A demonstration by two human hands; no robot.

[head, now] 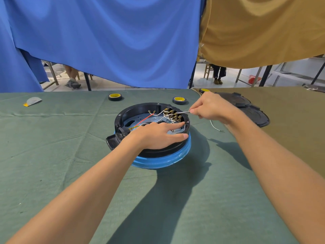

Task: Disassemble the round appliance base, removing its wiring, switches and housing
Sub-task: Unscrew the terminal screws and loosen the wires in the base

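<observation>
Item: round appliance base [139,107], black housing on a blue ring, open side up, at the centre of the green cloth [52,147].

Contents: 1 red wire [143,119], several white wires [162,112] and 1 yellow-green wire [134,128] over a pale inner plate; brass switch block [173,115] against the far right wall.

Left hand [158,136]: lies across the near rim, fingers straight and slightly spread, index finger reaching to the right inner wall, thumb along the outer rim.

Right hand [211,108]: thumb and index finger pinch a thin metal tool [184,112], other fingers curled; the tool's tip is at the switch block.

Nearby: 1 loose white wire [215,126] just right of the base; 2 tape rolls [115,97] beyond it; black cover plates [246,108] to the right; 1 grey scrap [33,100] far left.
</observation>
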